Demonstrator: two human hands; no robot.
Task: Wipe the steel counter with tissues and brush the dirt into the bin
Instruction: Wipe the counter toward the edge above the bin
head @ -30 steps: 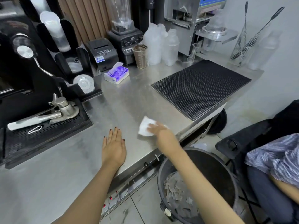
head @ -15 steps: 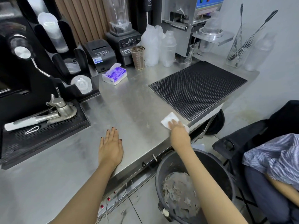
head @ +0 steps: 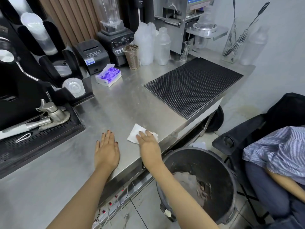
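R hand [head: 148, 142] grip apart: fingers flat, pressing the tissue [head: 134, 134] onto the steel tabletop [head: 115, 109], close to its near-right edge. Below that edge, to the near right of the tissue, stands the bin [head: 189, 148]; R hand is nearer. L hand [head: 106, 149] lies flat, holding nothing. The blender [head: 115, 38] label reads "ORIM", rest hidden.

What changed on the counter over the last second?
The right hand, pressing the tissue flat, slid it right toward the mat, then back left, so it now lies close to the left hand. Nothing was picked up or let go. The left hand stayed flat on the counter; the bin did not move.
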